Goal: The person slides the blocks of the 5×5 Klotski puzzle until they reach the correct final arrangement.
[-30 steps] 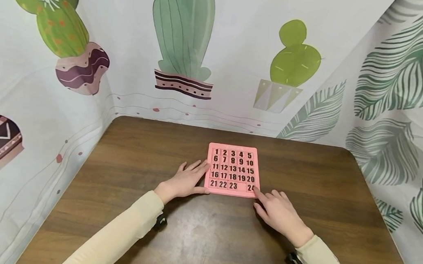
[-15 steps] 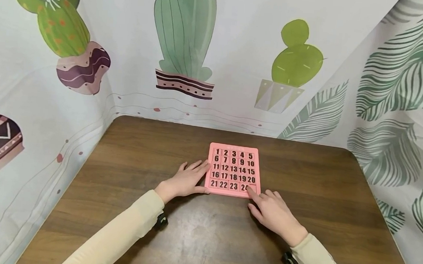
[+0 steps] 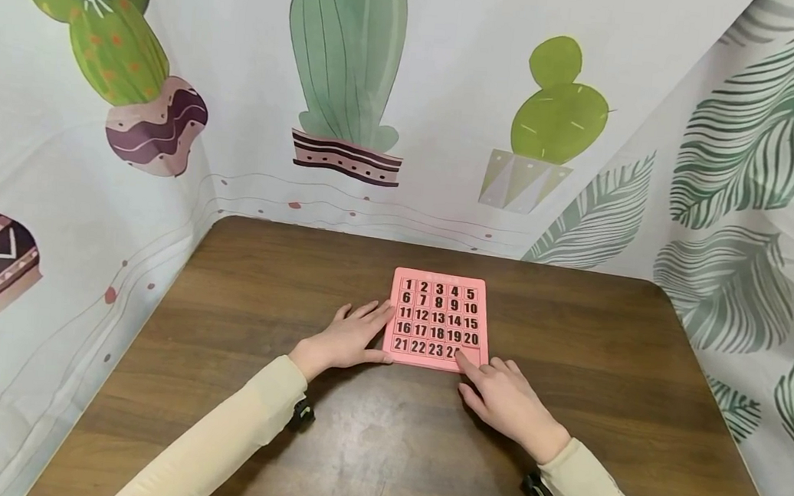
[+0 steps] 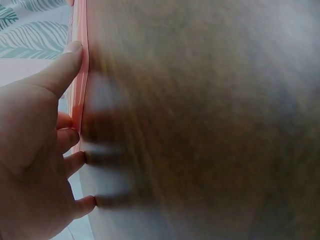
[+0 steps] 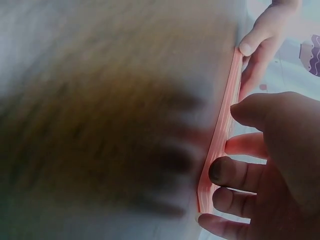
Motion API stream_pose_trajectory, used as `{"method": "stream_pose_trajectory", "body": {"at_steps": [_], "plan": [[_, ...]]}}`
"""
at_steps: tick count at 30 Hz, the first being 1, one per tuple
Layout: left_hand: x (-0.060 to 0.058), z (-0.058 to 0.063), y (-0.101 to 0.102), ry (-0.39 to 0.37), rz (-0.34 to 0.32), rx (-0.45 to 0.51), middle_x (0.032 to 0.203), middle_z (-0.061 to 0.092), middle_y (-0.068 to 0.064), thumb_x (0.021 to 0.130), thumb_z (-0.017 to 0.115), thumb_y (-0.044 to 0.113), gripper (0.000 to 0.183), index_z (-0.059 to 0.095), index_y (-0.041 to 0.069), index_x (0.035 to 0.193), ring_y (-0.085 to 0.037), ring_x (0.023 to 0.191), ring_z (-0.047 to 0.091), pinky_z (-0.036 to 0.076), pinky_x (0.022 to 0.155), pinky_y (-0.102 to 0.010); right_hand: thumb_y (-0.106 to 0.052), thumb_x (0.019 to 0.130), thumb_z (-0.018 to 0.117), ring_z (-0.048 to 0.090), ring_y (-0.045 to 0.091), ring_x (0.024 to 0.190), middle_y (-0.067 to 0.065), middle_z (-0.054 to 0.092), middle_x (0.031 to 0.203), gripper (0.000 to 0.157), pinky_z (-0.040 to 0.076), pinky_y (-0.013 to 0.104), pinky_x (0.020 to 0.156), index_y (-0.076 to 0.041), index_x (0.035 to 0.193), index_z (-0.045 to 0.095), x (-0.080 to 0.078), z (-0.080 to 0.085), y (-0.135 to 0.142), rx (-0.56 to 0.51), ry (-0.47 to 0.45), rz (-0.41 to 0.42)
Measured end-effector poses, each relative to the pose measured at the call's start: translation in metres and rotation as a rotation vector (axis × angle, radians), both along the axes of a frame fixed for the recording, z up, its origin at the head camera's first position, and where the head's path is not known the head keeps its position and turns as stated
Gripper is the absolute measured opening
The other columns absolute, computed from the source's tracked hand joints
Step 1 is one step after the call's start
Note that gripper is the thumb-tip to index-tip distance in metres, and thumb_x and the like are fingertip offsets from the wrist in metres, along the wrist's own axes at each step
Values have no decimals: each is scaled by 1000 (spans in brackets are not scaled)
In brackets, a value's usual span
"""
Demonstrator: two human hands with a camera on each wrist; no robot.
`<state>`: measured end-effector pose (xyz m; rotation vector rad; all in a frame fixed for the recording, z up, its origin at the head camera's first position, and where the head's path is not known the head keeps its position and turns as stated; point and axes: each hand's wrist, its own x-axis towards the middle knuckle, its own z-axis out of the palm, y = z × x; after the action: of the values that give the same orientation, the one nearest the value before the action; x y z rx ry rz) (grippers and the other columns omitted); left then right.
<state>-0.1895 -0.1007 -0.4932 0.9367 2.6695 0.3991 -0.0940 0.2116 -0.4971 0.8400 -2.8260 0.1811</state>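
Note:
A pink number sliding puzzle [image 3: 437, 320] lies flat on the wooden table, its black numbers running in rows from 1 to 24. The vacant slot is at the bottom right corner. My left hand [image 3: 344, 340] rests at the puzzle's left side, fingers extended against its edge and thumb at the lower left corner. With its index fingertip, my right hand [image 3: 514, 402] touches the 24 tile [image 3: 453, 352] and partly covers it. The right wrist view shows the other right fingers [image 5: 232, 174] loosely bent near the puzzle's pink front edge [image 5: 220, 135].
The brown wooden table [image 3: 369, 446] extends around the puzzle on all sides. Behind it and along both sides hangs a white cloth [image 3: 449, 90] printed with cacti and leaves. Dark wrist bands [image 3: 536, 488] show below the sleeves.
The 24 tile has slid left beside 23, pushed by my right index finger, so the gap moved to the bottom right corner. My left hand has stayed in place.

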Motion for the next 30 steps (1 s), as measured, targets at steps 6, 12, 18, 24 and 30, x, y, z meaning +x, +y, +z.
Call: {"method": "stream_pose_trajectory", "body": {"at_steps": [6, 12, 18, 24, 30], "plan": [[1, -4, -4, 13, 6, 24, 172, 24, -9, 98, 65, 57, 92, 25, 10, 167, -31, 158, 22, 15, 122, -67, -27, 95, 74, 60, 24, 80, 0, 71, 82, 47, 47, 42, 78, -10, 139, 68, -3, 4, 3, -18, -23, 3], [2, -14, -5, 20, 13, 42, 173, 22, -10, 98, 63, 59, 93, 24, 10, 167, -31, 159, 20, 13, 122, -67, -25, 97, 72, 63, 28, 88, 8, 72, 96, 44, 49, 48, 81, -7, 138, 68, -10, 18, 24, -68, -38, -51], [4, -6, -5, 30, 11, 36, 172, 25, -11, 99, 64, 58, 91, 27, 9, 166, -32, 158, 22, 15, 121, -67, -24, 99, 69, 68, 37, 102, 15, 72, 107, 45, 49, 58, 88, -3, 139, 66, -22, 24, 55, -80, -64, -132], [6, -4, -5, 19, 16, 16, 173, 22, -9, 99, 61, 60, 92, 25, 11, 167, -30, 159, 19, 13, 123, -66, -22, 101, 65, 67, 43, 106, 20, 71, 113, 45, 47, 63, 91, -1, 141, 64, -31, 24, 84, -88, -75, -211], [5, -7, -7, 20, 19, 22, 173, 20, -8, 98, 60, 64, 94, 24, 11, 167, -29, 160, 18, 13, 123, -66, -20, 102, 63, 63, 47, 113, 26, 67, 122, 45, 44, 67, 95, 0, 143, 60, -32, 22, 105, -117, -63, -250]]}}
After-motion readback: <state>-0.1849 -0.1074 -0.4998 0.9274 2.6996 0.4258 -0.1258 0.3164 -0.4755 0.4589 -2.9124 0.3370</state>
